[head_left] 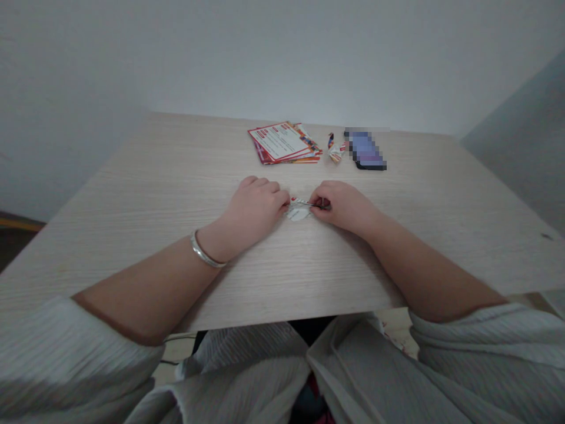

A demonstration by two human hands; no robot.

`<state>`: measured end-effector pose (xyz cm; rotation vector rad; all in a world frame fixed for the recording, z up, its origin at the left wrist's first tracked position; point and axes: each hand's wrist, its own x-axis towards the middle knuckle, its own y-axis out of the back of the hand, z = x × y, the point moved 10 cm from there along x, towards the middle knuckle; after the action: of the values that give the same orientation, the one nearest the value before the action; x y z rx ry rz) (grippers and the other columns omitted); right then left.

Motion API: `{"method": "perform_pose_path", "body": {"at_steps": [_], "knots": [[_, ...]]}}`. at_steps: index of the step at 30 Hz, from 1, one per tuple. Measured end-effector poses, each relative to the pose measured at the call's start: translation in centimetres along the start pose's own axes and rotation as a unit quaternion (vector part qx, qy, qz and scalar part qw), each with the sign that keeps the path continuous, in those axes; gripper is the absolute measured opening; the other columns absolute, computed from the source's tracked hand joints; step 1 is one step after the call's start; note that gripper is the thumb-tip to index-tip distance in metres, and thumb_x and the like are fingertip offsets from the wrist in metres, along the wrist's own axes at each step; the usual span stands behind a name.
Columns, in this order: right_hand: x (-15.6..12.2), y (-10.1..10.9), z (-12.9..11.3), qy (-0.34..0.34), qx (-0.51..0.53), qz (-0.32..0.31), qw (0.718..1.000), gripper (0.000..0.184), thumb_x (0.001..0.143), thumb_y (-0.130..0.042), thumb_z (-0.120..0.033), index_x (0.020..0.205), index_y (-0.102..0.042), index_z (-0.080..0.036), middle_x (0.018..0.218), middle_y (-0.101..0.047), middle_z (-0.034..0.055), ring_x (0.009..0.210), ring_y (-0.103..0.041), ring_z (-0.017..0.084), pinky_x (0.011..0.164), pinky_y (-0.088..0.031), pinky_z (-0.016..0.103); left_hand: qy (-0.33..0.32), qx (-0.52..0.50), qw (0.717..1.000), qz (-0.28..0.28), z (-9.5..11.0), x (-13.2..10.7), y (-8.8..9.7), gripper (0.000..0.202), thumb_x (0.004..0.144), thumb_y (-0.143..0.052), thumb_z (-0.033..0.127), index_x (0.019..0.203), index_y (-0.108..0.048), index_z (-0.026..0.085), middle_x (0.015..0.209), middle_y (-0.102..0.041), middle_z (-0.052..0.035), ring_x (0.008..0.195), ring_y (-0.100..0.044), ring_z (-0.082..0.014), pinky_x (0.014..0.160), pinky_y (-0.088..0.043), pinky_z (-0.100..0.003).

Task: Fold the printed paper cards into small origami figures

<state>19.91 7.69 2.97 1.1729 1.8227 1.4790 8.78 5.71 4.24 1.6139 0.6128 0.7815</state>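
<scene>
In the middle of the table, a small folded piece of paper [300,212], white with some red print, lies between my two hands. My left hand [259,205], with a silver bangle at its wrist, pinches the paper's left end. The right end is held between the thumb and fingers of my right hand [342,201], where a dark-edged fold shows. Both hands rest on or close to the tabletop. Fingertips cover parts of the paper, so its full shape is hidden.
Beyond my hands lies a stack of printed sheets [282,141] with red borders. Right of it stands a small folded paper figure [336,153]. A phone [367,150], its screen blurred out, lies beside that. The wooden table [132,194] meets a pale wall at the back.
</scene>
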Motion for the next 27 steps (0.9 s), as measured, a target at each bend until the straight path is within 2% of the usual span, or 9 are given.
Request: {"method": "perform_pose_path", "body": {"at_steps": [4, 8, 15, 23, 27], "knots": [[0.0, -0.1, -0.7, 0.028, -0.007, 0.020, 0.999, 0.010, 0.090, -0.069, -0.015, 0.095, -0.078, -0.016, 0.099, -0.076, 0.0102, 0.096, -0.067, 0.024, 0.090, -0.049, 0.035, -0.007, -0.002, 1.000, -0.002, 0.0, 0.0, -0.2, 0.027, 0.102, -0.052, 0.023, 0.105, -0.077, 0.013, 0.100, -0.078, -0.0149, 0.100, -0.072, -0.0333, 0.089, -0.050, -0.047], [0.0, -0.3, -1.2, 0.038, -0.014, 0.024, 0.999, 0.010, 0.091, -0.068, -0.016, 0.095, -0.077, -0.017, 0.101, -0.076, 0.0107, 0.099, -0.067, 0.025, 0.091, -0.049, 0.036, -0.011, -0.006, 1.000, -0.001, 0.0, 0.2, -0.4, 0.024, 0.101, -0.054, 0.021, 0.102, -0.077, 0.014, 0.099, -0.078, -0.0146, 0.099, -0.072, -0.0331, 0.087, -0.050, -0.046], [-0.3, 0.1, 0.2, -0.028, -0.058, -0.007, 0.998, 0.012, 0.087, -0.070, -0.017, 0.095, -0.079, -0.020, 0.097, -0.076, 0.0095, 0.094, -0.067, 0.025, 0.080, -0.049, 0.036, 0.001, 0.000, 1.000, 0.010, -0.4, 0.0, -0.4, 0.024, 0.100, -0.053, 0.020, 0.103, -0.077, 0.016, 0.096, -0.078, -0.0136, 0.097, -0.072, -0.0318, 0.084, -0.049, -0.045], [-0.7, 0.4, 1.6, -0.035, -0.078, -0.034, 0.996, 0.014, 0.087, -0.068, -0.018, 0.093, -0.080, -0.020, 0.093, -0.077, 0.0091, 0.087, -0.066, 0.024, 0.074, -0.046, 0.036, 0.005, -0.018, 1.000, -0.016, -0.5, 0.0, -0.7, 0.024, 0.101, -0.053, 0.022, 0.106, -0.076, 0.017, 0.103, -0.078, -0.0126, 0.097, -0.071, -0.0307, 0.085, -0.049, -0.044], [-0.9, 0.7, 2.4, -0.038, -0.057, -0.021, 0.997, 0.012, 0.085, -0.067, -0.018, 0.088, -0.078, -0.020, 0.090, -0.076, 0.0078, 0.080, -0.063, 0.022, 0.070, -0.044, 0.034, -0.010, -0.026, 1.000, -0.002, -0.5, 0.0, -0.8, 0.025, 0.102, -0.052, 0.022, 0.106, -0.076, 0.017, 0.102, -0.078, -0.0117, 0.097, -0.071, -0.0297, 0.083, -0.048, -0.043]]}}
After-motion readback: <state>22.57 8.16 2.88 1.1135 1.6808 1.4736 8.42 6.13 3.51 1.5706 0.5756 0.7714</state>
